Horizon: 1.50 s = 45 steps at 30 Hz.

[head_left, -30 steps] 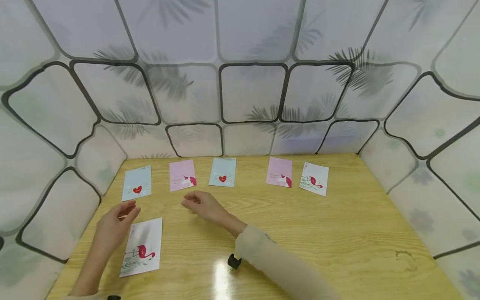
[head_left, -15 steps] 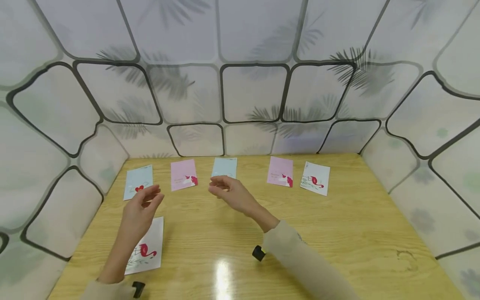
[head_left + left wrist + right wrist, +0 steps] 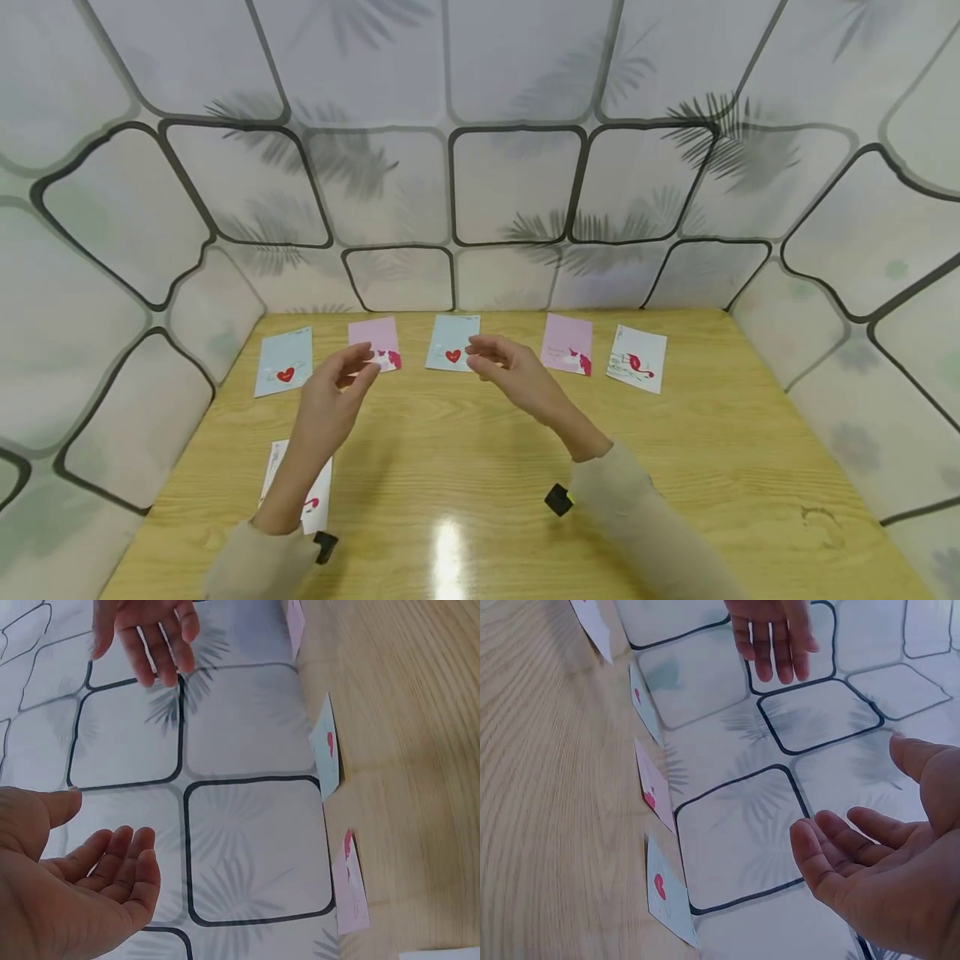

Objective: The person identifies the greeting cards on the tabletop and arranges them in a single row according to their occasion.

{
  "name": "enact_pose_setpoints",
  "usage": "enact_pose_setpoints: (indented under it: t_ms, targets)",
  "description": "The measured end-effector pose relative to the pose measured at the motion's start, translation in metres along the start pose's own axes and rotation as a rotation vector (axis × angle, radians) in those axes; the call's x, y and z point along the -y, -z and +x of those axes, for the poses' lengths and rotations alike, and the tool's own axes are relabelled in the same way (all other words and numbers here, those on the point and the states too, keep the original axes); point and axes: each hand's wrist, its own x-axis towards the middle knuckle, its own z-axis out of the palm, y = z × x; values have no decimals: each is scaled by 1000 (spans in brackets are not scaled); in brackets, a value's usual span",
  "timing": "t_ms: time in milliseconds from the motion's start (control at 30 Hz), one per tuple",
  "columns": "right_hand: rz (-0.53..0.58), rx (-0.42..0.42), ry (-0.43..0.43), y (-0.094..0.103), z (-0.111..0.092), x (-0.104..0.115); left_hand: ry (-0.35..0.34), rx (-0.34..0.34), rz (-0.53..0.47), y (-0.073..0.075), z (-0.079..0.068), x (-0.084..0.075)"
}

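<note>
My left hand (image 3: 333, 404) hovers over the table with relaxed, slightly bent fingers and holds nothing. In the head view its fingertips overlap a pink unicorn card (image 3: 367, 333). My right hand (image 3: 525, 379), equally bare and loosely bent, is raised near the middle blue heart card (image 3: 442, 340). Both palms face each other, as the left wrist view shows with the right hand (image 3: 154, 637) across from the left. Another blue heart card (image 3: 279, 367) lies at the far left. Below the left forearm, a white flamingo card (image 3: 318, 492) is partly hidden.
On the right of the back row lie a second pink unicorn card (image 3: 567, 342) and a white flamingo card (image 3: 637, 358). The wooden table (image 3: 675, 500) meets a patterned fabric wall (image 3: 517, 183) behind the cards, with more fabric at both sides.
Both hands have moved to the right and are lifted; the left went from beside the near flamingo card toward the left pink card. The cards stay in place on the table.
</note>
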Motion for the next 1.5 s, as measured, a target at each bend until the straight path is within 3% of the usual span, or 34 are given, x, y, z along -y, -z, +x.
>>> enact_pose_setpoints:
  t_ms: [500, 900, 1500]
  targets:
    - [-20, -96, 29, 54, -24, -2, -91, 52, -93, -45, 15, -29]
    - [-48, -161, -47, 90, -51, -9, -193, 100, -151, -88, 26, -45]
    - [-66, -267, -88, 145, -82, -28, -202, 178, -146, -139, 48, -59]
